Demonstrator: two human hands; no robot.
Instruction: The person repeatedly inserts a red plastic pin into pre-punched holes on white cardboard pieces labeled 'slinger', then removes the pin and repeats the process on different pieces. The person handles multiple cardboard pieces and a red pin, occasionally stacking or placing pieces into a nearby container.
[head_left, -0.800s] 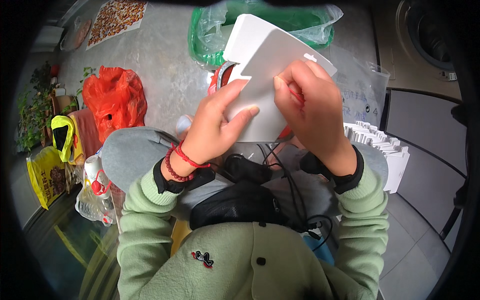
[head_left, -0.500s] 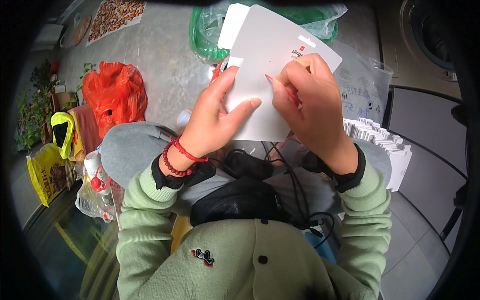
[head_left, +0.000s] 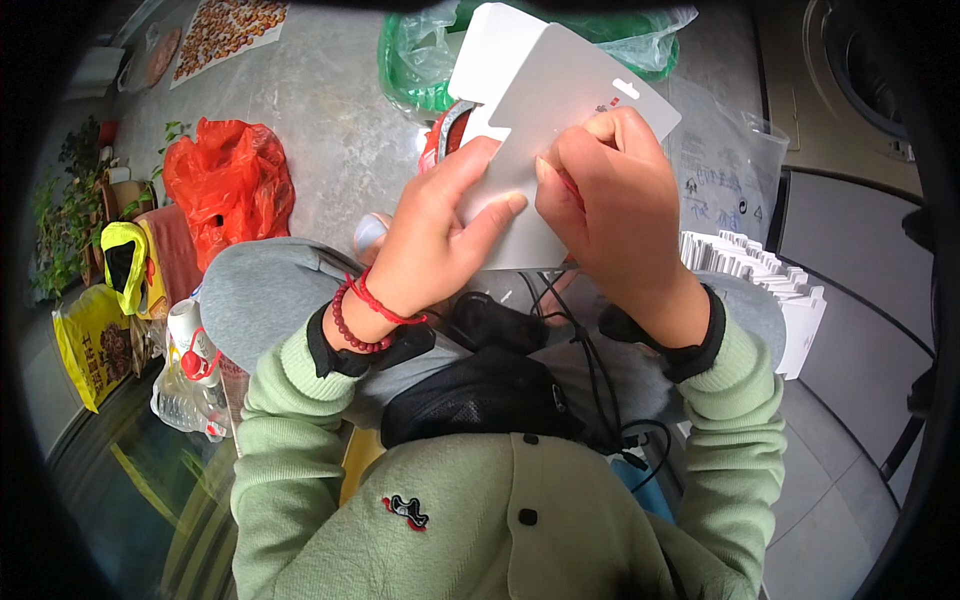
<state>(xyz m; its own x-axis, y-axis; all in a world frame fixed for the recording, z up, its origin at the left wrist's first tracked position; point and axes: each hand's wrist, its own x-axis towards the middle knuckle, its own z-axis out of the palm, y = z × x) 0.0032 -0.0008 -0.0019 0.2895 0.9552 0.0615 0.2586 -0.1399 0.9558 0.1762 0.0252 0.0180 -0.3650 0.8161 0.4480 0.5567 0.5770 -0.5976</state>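
Observation:
A white packaging card (head_left: 560,90) with a hang hole at its far right corner is tilted in front of me. A folded flap stands up along its left side. My left hand (head_left: 435,215) grips the card's left edge, thumb lying on the face. My right hand (head_left: 610,190) is closed over the right part of the card, fingertips at its surface. A thin red stick (head_left: 573,192) is pinched in it, mostly hidden by the fingers. Just left of the card, partly covered by it, is a curved red and grey thing (head_left: 455,130).
A green basket (head_left: 400,85) lined with clear plastic stands beyond the card. To the left lie a red plastic bag (head_left: 228,190) and a yellow bag (head_left: 92,345). White ridged pieces (head_left: 760,275) and a clear bin (head_left: 755,160) are on the right. Black cables (head_left: 590,370) hang across my lap.
The card has tilted, its flap opening wider on the left. My right hand has shifted slightly left and turned, covering the red tip that showed before.

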